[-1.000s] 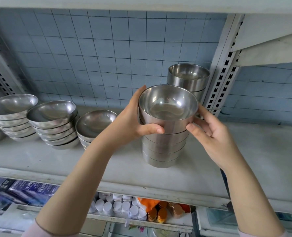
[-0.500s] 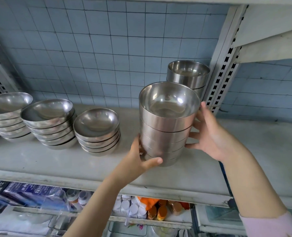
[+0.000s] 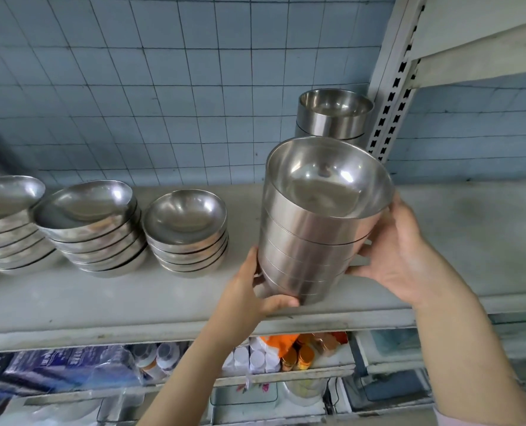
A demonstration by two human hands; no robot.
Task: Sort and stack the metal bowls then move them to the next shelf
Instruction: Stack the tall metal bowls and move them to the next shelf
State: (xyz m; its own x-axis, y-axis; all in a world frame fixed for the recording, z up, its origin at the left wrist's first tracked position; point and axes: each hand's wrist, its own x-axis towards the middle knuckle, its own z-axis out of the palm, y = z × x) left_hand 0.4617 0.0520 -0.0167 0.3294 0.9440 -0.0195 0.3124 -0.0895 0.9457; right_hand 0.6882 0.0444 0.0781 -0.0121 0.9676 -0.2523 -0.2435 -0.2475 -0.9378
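Note:
A stack of several straight-sided steel bowls (image 3: 310, 238) is held tilted above the grey shelf (image 3: 108, 299). My left hand (image 3: 252, 290) grips its base from below, thumb curled under the bottom bowl. My right hand (image 3: 400, 253) cups the stack's right side with fingers wrapped behind it. A second short stack of straight-sided bowls (image 3: 332, 115) stands at the back by the upright. Three stacks of shallow round bowls stand to the left: one (image 3: 187, 232) nearest, one (image 3: 92, 226) in the middle, one (image 3: 6, 216) at the far left edge.
A white perforated upright (image 3: 394, 81) divides this shelf from the neighbouring shelf (image 3: 483, 229) on the right. A higher white shelf board (image 3: 477, 59) overhangs there. Below, a lower shelf holds small bottles (image 3: 255, 358) and packets (image 3: 55, 367). Blue tiles back the shelf.
My left hand dropped from the top bowl to the base of the stack. Both hands have lifted the stack off the shelf and tilted it toward the right.

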